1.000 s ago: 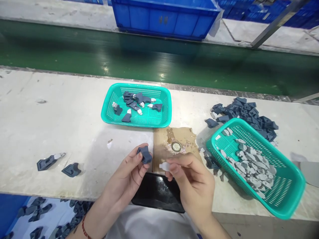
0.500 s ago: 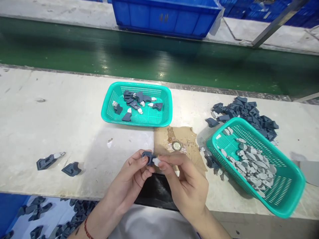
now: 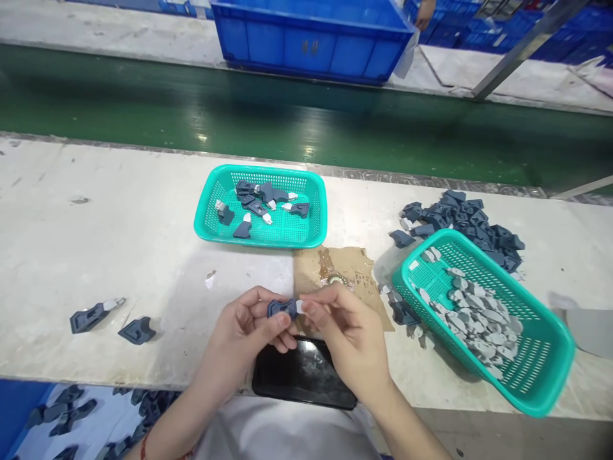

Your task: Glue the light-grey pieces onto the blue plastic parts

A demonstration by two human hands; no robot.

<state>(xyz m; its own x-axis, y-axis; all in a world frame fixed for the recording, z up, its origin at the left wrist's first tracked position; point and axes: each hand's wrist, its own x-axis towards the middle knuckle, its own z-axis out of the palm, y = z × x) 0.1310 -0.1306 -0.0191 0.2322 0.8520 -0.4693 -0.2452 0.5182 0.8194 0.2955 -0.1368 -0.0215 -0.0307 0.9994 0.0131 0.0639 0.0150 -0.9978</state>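
Note:
Between finger and thumb, my left hand point(image 3: 246, 329) holds a dark blue-grey plastic piece point(image 3: 281, 308). My right hand point(image 3: 347, 332) pinches a small white piece point(image 3: 300, 306) at the right end of the dark one; the two pieces touch. Behind my hands a green basket point(image 3: 261, 240) holds several dark pieces with white tips. A second green basket point(image 3: 550, 358), to the right, contains many light grey pieces point(image 3: 483, 313). A brown cardboard sheet point(image 3: 354, 262) lies just beyond my fingers, with a round metallic object point(image 3: 336, 280) on it.
Dark pieces are heaped point(image 3: 464, 220) at the right back. Two dark items point(image 3: 89, 316) point(image 3: 138, 330) lie at left. A black phone-like slab point(image 3: 306, 374) is below my hands. Beyond a green belt point(image 3: 143, 108) stands a blue crate point(image 3: 311, 41); another person's hand point(image 3: 425, 13) is beside it.
The dark piece has turned in my left hand and lies more level. More of the black slab shows. Another person's hand has appeared by the blue crate. The whole view has shifted slightly.

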